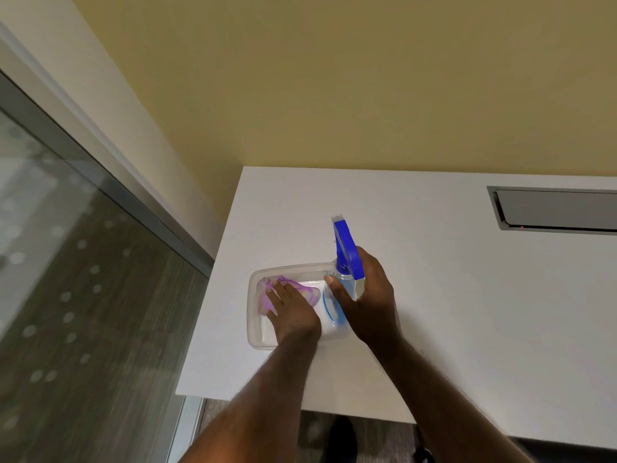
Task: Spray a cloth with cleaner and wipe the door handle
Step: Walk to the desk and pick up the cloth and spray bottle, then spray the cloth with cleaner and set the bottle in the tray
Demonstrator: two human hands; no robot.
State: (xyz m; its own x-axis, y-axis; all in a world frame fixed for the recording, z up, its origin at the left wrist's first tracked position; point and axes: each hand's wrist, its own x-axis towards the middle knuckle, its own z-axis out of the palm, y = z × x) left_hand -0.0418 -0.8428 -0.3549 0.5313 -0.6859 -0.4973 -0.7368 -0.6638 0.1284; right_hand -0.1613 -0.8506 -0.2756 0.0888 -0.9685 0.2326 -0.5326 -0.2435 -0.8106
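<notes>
Starting out: your left hand [293,312] grasps the crumpled purple cloth [312,293] in the clear plastic tray [255,342], your right hand [369,304] grips the blue-triggered clear spray bottle [345,259]; spraying & handle wipe not yet done, afaict.

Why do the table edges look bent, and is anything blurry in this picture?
Head view: the wide-angle lens bows the table edges and wall lines; the left hand on the cloth and the tub look soft; the right hand around the spray bottle is sharper; lighting is even, shadows faint.
</notes>
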